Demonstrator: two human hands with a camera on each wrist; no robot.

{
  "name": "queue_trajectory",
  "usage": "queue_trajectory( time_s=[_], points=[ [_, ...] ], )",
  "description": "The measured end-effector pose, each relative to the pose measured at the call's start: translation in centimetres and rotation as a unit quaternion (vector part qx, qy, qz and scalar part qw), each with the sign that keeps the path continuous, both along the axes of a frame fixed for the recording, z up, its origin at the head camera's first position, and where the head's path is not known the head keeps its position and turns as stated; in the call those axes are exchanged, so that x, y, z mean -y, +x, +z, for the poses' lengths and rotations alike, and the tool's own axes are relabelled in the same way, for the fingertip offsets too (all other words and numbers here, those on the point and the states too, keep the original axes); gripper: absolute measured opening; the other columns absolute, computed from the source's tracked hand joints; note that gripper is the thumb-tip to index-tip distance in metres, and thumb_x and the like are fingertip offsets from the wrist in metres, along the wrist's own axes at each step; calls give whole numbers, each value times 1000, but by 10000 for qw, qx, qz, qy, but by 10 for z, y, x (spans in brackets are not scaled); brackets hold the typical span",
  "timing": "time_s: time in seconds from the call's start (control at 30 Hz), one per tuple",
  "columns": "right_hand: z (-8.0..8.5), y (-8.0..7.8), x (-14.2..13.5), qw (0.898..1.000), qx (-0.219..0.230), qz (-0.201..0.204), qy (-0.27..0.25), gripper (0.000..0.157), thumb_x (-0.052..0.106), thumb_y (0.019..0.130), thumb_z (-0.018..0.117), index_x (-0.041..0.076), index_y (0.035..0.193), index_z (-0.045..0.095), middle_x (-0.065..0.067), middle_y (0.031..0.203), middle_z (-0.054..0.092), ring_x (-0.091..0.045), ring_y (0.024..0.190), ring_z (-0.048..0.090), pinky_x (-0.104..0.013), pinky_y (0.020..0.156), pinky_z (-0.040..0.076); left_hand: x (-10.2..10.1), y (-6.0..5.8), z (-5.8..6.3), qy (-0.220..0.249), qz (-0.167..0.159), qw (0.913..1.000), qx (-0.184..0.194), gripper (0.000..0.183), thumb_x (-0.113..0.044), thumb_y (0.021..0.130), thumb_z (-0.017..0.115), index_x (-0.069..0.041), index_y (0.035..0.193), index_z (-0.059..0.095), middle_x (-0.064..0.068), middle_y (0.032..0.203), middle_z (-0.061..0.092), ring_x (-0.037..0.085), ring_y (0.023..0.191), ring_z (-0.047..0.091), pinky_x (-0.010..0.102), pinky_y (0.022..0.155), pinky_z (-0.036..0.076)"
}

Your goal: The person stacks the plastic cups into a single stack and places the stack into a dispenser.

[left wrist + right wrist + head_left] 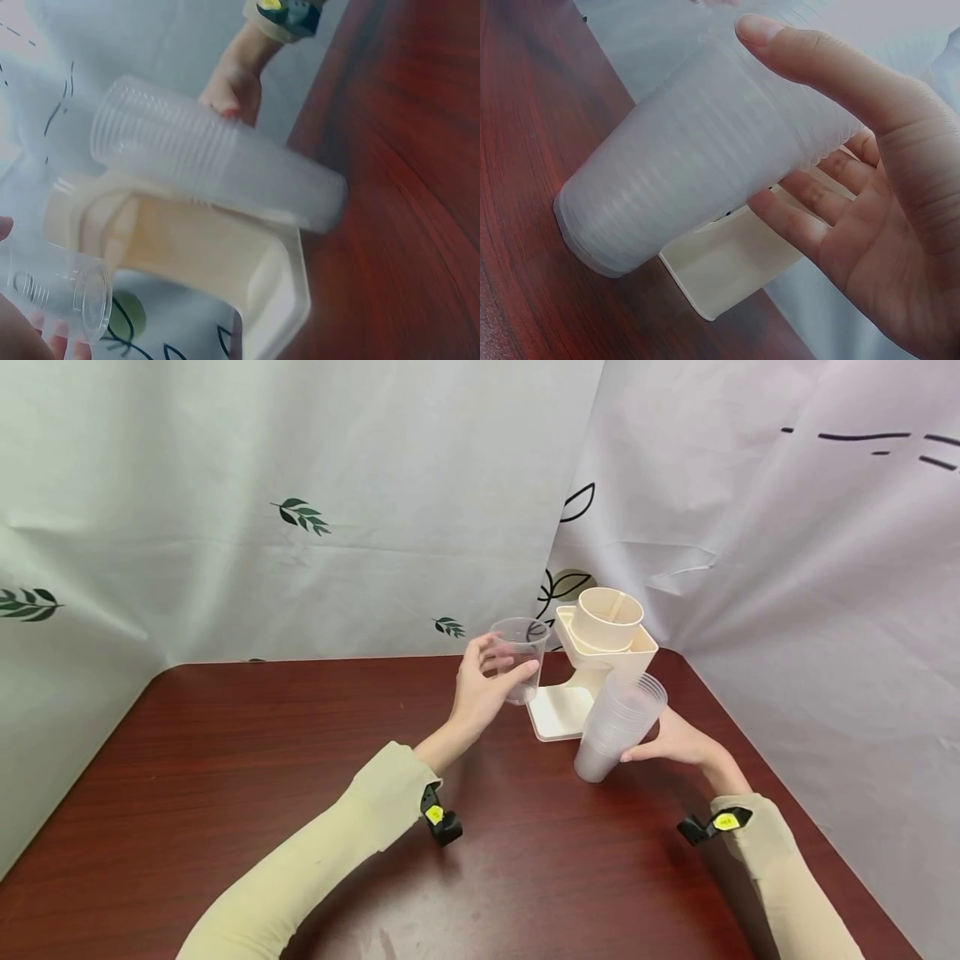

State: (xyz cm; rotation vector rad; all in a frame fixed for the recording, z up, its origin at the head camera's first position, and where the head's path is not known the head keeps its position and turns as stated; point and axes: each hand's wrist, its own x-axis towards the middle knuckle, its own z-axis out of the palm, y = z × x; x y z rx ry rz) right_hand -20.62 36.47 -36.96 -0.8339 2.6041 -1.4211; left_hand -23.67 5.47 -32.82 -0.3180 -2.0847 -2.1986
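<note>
My left hand [478,685] holds a single clear plastic cup [525,647] upright above the table, thumb on one side and fingers on the other. In my right hand [681,740] is a tall stack of nested clear plastic cups [617,731], gripped along its side. The stack leans with its rims up and to the right, its base low over the tabletop in the right wrist view. Behind it stands a cream plastic stand [573,647] with a round open cylinder on top and a flat square base, partly hidden by the stack.
The dark red-brown wooden table [300,760] spreads out under both arms. A white curtain with leaf prints [360,510] hangs behind the table's back edge and along the right side. Each wrist wears a small black camera strap.
</note>
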Motion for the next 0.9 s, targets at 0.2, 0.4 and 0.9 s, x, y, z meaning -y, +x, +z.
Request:
queue_trajectory(
  time_s=[0.2, 0.4, 0.9],
  points=[
    [0, 1, -2, 10000, -27, 3, -24, 80, -7, 65, 81, 12, 132, 43, 17, 115, 58, 2, 107, 52, -9, 96, 33, -15, 9, 12, 258, -206, 9993, -189, 60, -18, 80, 77, -11, 133, 51, 9, 127, 61, 26, 113, 60, 35, 96, 51],
    [-1, 0, -3, 10000, -8, -27, 2, 80, -6, 65, 82, 12, 132, 43, 17, 115, 58, 2, 107, 52, -9, 96, 33, -27, 16, 22, 329, -200, 9989, -282, 59, -19, 79, 78, -13, 133, 53, 6, 125, 62, 22, 109, 61, 31, 94, 52],
    [-1, -3, 0, 9998, -40, 200, -62, 78, -7, 66, 81, 13, 132, 44, 15, 115, 59, 0, 106, 54, -12, 96, 36, -54, 23, 45, 744, -504, 9930, -761, 59, -15, 79, 78, -8, 132, 54, 11, 121, 63, 22, 108, 62, 23, 89, 52]
  ],
)
